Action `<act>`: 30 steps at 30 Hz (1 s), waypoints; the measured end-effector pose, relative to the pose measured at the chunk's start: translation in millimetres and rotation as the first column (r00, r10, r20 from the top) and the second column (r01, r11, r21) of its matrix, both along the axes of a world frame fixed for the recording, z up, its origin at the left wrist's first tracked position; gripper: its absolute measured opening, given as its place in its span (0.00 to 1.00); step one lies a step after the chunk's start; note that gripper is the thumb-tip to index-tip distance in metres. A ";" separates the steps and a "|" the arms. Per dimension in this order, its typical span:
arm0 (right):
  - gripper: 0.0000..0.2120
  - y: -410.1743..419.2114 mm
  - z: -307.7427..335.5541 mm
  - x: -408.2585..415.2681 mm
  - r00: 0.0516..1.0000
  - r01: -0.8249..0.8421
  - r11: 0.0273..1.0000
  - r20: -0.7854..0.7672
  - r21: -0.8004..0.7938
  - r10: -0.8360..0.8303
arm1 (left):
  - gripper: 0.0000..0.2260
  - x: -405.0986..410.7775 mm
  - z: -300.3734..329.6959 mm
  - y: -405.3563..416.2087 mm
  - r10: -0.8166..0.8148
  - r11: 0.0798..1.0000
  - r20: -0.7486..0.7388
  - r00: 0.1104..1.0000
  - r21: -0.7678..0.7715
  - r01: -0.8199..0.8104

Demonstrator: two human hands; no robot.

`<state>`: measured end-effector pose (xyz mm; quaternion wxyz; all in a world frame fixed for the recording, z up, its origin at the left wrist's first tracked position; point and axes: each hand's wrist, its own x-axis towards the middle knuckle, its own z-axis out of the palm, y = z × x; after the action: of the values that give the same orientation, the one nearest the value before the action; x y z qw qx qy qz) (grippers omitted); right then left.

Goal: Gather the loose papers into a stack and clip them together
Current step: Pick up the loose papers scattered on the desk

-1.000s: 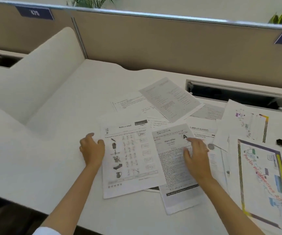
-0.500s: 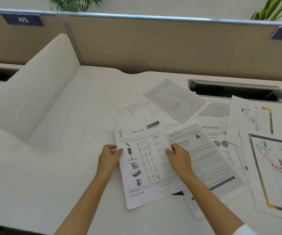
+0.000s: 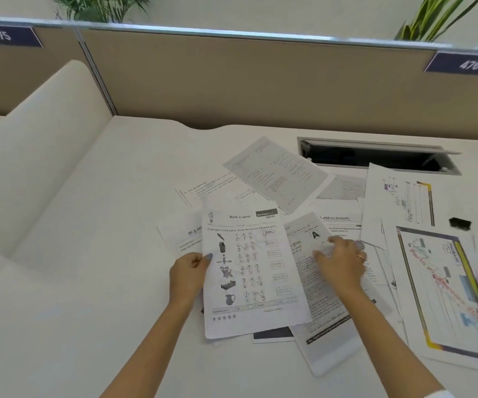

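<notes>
1. The desk (image 3: 94, 254) is a smooth, matte white surface with a wavy back edge, and it bears everything below.
2. A tan fabric partition (image 3: 260, 81) capped with a metal rail stands behind it, carrying 2 navy number plates, 475 (image 3: 2, 35) and 476 (image 3: 468, 64).
3. A rounded white side divider (image 3: 39, 156) slopes down along the desk's left part.
4. A rectangular cable hatch (image 3: 375, 156) with a grey metal frame gapes dark at the back right; a sheet's corner overlaps its front edge.
5. Green plant leaves (image 3: 438, 15) show above the partition.
6. The loose papers (image 3: 278, 176) lie fanned and overlapping across the middle and right of the desk, not stacked, all thin flat sheets, mostly grey print.
7. A colour-printed map sheet (image 3: 438, 285) with a yellow and purple border lies at the far right.
8. The "Build-a-word" worksheet (image 3: 255, 271), with small pictures and circled letters, lies on top near the front, its near edge slightly lifted.
9. A text sheet marked "A" (image 3: 315, 285) lies just beside it, partly under it.
10. The left hand (image 3: 189, 274) pinches the worksheet's left edge, thumb on top.
11. The right hand (image 3: 339, 261) presses on the "A" sheet with loosely spread fingers, a ring showing.
12. A small black binder clip (image 3: 460, 223) rests on the papers at the right, well apart from both hands.
</notes>
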<state>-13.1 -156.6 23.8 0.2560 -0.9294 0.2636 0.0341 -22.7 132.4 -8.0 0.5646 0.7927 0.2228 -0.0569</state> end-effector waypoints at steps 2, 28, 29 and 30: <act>0.32 -16.6 1.7 1.5 0.986 -0.028 0.993 -0.166 -0.115 0.008 | 0.16 2.3 -1.4 -4.1 -0.010 0.999 -0.005 1.000 0.037 0.010; 0.13 -94.0 118.6 17.8 0.845 0.034 0.987 0.522 0.154 -0.111 | 0.15 1.9 -13.9 3.9 -0.076 0.987 -0.021 0.997 -0.141 0.073; 0.11 -82.1 108.9 20.5 0.866 -0.002 0.981 0.491 0.194 -0.096 | 0.15 1.7 -14.1 3.7 -0.076 0.989 -0.021 0.997 -0.132 0.072; 0.09 -68.9 94.9 23.9 0.892 -0.037 0.969 0.445 0.246 -0.079 | 0.16 0.9 -14.0 4.4 -0.071 0.990 -0.023 0.997 -0.121 0.067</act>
<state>10.8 -225.5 118.7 0.4246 -0.8695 0.2006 -0.1527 -21.8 136.8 -21.9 0.6058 0.7637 0.1992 -0.1006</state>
